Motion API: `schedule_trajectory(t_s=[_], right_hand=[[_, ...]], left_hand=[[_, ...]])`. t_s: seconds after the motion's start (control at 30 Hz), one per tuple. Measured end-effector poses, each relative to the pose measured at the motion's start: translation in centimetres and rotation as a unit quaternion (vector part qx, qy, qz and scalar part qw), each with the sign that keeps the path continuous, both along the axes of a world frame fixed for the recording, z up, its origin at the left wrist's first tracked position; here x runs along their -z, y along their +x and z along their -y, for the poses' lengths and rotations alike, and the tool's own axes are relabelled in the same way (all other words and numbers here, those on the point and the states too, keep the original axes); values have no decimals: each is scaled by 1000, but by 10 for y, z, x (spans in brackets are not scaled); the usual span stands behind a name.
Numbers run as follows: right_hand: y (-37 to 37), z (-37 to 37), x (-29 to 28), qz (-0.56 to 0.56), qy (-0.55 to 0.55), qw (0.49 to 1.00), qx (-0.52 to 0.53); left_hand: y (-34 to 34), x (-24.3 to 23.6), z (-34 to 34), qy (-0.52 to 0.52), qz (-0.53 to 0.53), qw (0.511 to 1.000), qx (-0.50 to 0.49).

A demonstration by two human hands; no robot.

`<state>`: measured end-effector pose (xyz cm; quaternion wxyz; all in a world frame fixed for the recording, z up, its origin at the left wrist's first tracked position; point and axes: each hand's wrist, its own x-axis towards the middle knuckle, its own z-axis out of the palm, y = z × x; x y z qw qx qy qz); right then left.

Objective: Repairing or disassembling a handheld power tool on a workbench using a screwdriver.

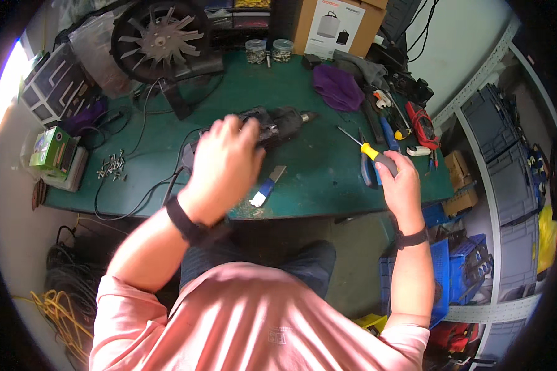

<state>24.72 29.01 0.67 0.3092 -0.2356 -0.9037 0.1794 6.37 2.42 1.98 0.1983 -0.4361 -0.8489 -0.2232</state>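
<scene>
My right hand (401, 185) is closed around the yellow-and-black handle of a screwdriver (370, 151), whose shaft points up and left over the bench. Blue-handled pliers (366, 170) lie just beside it. My left hand (225, 162), slightly blurred, is over a black corded power tool (280, 125) lying on its side. Its fingers look apart and loosely bent; whether they touch the tool I cannot tell. The tool's metal nose points right, and my hand hides its left part. Nearer me lies a blue-and-white hand tool with a flat metal blade (268, 185).
Loose screws (112, 167) lie at the left of the green bench (315, 195), near a dark cable. A large fan (159, 41), two screw jars (256, 51) and a cardboard box (337, 28) stand behind. A purple cloth (337, 88) and red meter (422, 125) lie right.
</scene>
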Motion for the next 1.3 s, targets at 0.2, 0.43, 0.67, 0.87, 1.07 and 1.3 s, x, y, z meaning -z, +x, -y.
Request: schedule_trajectory(t_s=[0.2, 0.43, 0.67, 0.87, 1.07, 1.3], right_hand=[[-1, -7, 25, 39, 78, 996, -7], [-5, 14, 31, 150, 84, 985, 12], [-13, 16, 30, 180, 140, 973, 32], [-18, 13, 34, 201, 181, 962, 46], [-17, 20, 28, 211, 199, 956, 43], [-23, 45, 14, 111, 192, 974, -47]], left_hand=[[-69, -16, -16, -164, 94, 982, 1], [-84, -6, -26, -173, 126, 977, 17], [-92, -17, -16, -108, 197, 974, 36], [-98, -38, 28, 235, 584, 768, 117], [-41, 2, 25, 389, 751, 499, 189], [1, 44, -26, 360, 816, 409, 193]])
